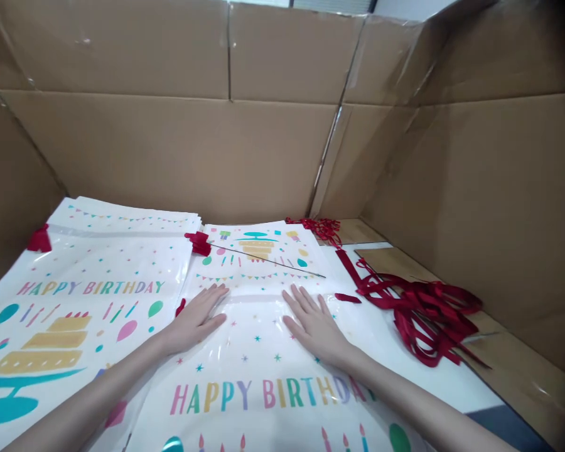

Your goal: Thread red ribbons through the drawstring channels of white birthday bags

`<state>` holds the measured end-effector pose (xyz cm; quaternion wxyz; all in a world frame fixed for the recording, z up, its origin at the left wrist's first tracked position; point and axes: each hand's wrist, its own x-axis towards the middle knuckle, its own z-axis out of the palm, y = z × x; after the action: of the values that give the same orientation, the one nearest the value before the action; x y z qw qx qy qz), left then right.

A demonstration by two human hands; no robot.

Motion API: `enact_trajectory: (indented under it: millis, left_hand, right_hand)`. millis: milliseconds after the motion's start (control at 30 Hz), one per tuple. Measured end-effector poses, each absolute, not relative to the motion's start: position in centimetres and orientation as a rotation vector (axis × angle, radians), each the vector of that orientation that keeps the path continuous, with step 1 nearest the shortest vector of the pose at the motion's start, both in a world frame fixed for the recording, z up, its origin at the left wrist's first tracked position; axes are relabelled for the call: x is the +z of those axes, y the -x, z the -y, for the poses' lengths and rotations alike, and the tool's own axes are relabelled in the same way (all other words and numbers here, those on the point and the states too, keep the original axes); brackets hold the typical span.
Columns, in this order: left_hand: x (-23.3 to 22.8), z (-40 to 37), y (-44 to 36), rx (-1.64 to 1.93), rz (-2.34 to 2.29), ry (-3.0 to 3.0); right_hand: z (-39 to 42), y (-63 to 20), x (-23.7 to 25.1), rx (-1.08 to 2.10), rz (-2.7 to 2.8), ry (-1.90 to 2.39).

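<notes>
Hands are laid flat, left hand point(195, 317) and right hand point(316, 326), fingers spread apart, on a birthday bag point(258, 370) lying on the surface. Its lower edge is cut off by the frame; red ribbons point(419, 314) are piled at the right.

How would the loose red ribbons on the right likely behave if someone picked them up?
The red ribbons lie in a limp, looped tangle, so they would probably droop and come up several at once. They look thin and flat, so likely very light. Their sheen suggests they may slip through fingers.
</notes>
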<state>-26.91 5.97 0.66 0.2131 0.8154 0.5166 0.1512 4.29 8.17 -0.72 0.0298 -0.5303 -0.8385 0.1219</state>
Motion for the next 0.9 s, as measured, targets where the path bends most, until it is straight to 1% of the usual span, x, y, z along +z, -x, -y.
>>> enact_trajectory:
  millis: [133, 333, 500, 900]
  left_hand:
    - [0.4, -5.8, 27.0, 0.432, -1.461, -2.308]
    - [0.0, -6.1, 26.8, 0.364, -1.520, -2.325]
    - [-0.1, -6.2, 26.9, 0.344, -1.512, -2.341]
    - [-0.1, -6.1, 26.8, 0.412, -1.519, -2.364]
  right_hand:
    - [-8.2, -5.7, -0.1, 0.451, 2.568, 1.587]
    - [-8.4, -7.3, -0.1, 0.424, 2.478, 1.729]
    - [-8.7, -7.4, 0.0, 0.463, 2.382, 1.908]
    - [-9.0, -9.3, -1.3, 0.395, 2.215, 2.094]
